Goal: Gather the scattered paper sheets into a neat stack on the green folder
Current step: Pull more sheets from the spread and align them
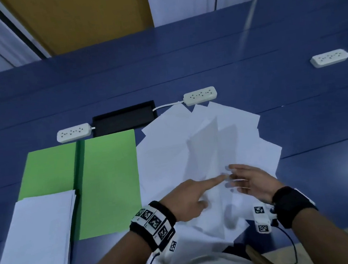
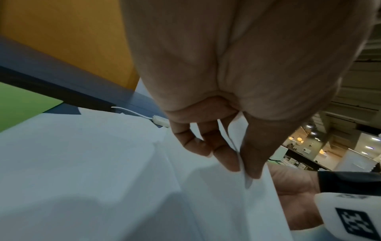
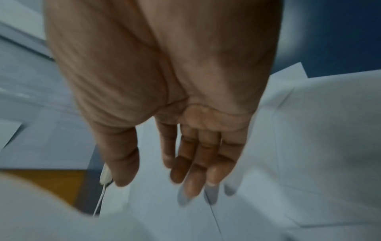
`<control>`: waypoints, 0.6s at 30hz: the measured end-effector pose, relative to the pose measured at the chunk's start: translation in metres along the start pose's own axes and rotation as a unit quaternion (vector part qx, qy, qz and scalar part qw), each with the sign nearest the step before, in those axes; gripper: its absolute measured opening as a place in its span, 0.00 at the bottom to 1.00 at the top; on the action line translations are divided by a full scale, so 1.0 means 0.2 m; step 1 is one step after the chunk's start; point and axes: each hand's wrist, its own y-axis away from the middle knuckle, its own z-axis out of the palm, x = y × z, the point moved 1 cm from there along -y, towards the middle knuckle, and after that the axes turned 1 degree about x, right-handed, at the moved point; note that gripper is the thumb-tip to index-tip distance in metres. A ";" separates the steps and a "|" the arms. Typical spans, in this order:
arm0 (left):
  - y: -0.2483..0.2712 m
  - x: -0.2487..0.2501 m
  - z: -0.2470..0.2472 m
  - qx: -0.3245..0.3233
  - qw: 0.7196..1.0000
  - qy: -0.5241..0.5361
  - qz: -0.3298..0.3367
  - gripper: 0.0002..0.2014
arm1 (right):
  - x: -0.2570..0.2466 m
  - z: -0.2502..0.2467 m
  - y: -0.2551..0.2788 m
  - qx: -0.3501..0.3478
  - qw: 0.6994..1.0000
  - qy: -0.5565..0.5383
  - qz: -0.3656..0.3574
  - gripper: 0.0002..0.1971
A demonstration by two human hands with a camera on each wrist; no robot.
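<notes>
An open green folder (image 1: 109,182) (image 2: 20,104) lies at the table's left, with a neat stack of white paper (image 1: 39,234) on its near left half. To the folder's right, loose white sheets (image 1: 171,154) (image 3: 309,146) fan out and overlap. My left hand (image 1: 205,190) (image 2: 241,164) pinches the edge of one sheet (image 1: 205,150) (image 2: 226,203) between thumb and fingers; that sheet stands lifted off the pile. My right hand (image 1: 245,180) (image 3: 185,171) hovers just to the right of it over the sheets, fingers straight and spread, holding nothing.
Three white power strips (image 1: 74,132) (image 1: 200,96) (image 1: 329,57) lie on the blue table (image 1: 183,65) behind the papers, beside a black cable recess (image 1: 123,118). An orange panel (image 1: 80,18) stands beyond the far edge. The table's near edge is close to my body.
</notes>
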 end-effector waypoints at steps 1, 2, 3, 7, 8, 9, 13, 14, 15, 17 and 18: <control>0.01 -0.02 -0.01 0.005 1.000 0.014 0.001 0.46 | 0.02 0.02 -0.02 0.015 1.000 0.020 0.001 0.20; 0.01 -0.06 0.00 0.009 1.000 0.019 0.001 0.48 | 0.03 0.04 -0.04 0.031 0.999 0.044 -0.001 0.21; 0.02 -0.09 0.00 0.007 1.000 0.016 0.000 0.49 | 0.04 0.07 -0.06 0.050 0.996 0.075 -0.006 0.21; 0.08 -0.19 -0.02 0.045 0.994 0.104 -0.013 0.54 | 0.09 0.16 -0.09 0.090 0.980 0.177 -0.019 0.28; 0.09 -0.22 -0.04 0.082 0.980 0.175 -0.043 0.53 | 0.10 0.17 -0.09 0.093 0.974 0.204 -0.026 0.32; 0.09 -0.25 -0.06 0.129 0.954 0.257 -0.082 0.50 | 0.11 0.19 -0.09 0.098 0.967 0.234 -0.036 0.36; 0.00 -0.53 -0.09 0.316 0.859 0.274 -0.295 0.42 | 0.14 0.24 -0.08 0.106 0.945 0.303 -0.059 0.44; -0.03 -0.60 -0.10 0.311 0.865 0.197 -0.342 0.39 | 0.14 0.25 -0.08 0.106 0.943 0.309 -0.059 0.45; -0.04 -0.64 -0.11 0.286 0.875 0.119 -0.372 0.36 | 0.15 0.25 -0.08 0.106 0.942 0.312 -0.061 0.46; -0.08 -0.66 -0.11 0.226 0.894 0.010 -0.387 0.33 | 0.17 0.24 -0.10 0.108 0.937 0.326 -0.061 0.48; -0.09 -0.66 -0.12 0.206 0.898 -0.001 -0.390 0.33 | 0.17 0.23 -0.10 0.108 0.935 0.334 -0.058 0.49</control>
